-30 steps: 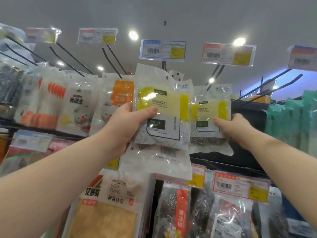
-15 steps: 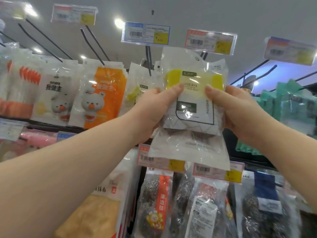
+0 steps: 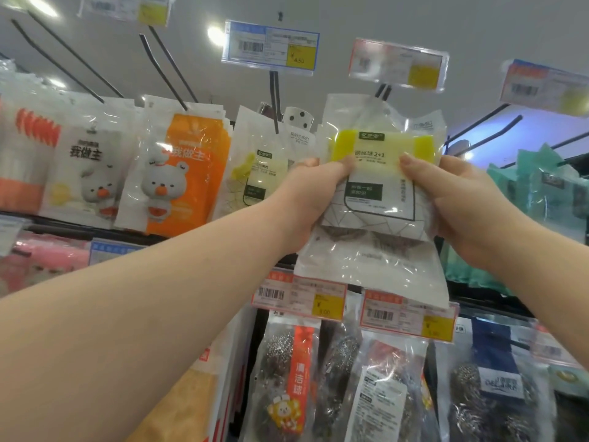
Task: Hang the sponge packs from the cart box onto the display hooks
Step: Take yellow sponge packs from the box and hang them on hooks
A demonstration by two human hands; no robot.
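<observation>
Moved over from the neighbouring hook since a second ago, the left hand [image 3: 306,199] now shares one sponge pack [image 3: 379,173] with the right hand [image 3: 459,199], and both hold it up against the display. From my remote station I see each thumb pressed on the pack's front, left thumb at the left end of the yellow sponge, right thumb at the right end, with the other fingers curled behind the plastic. The pack's top edge sits right at the twin-prong display hook [image 3: 384,90] under the red price tag [image 3: 398,63]; I cannot tell whether the hook has passed through the hang hole. To the left, an identical hung sponge pack [image 3: 255,173] dangles beneath the blue price tag [image 3: 271,43], next to the orange bear-print packs [image 3: 178,173]. Steel scourer packs [image 3: 287,371] hang on the row below, nearer to me, and teal packs [image 3: 541,193] fill the shelf to the right.
</observation>
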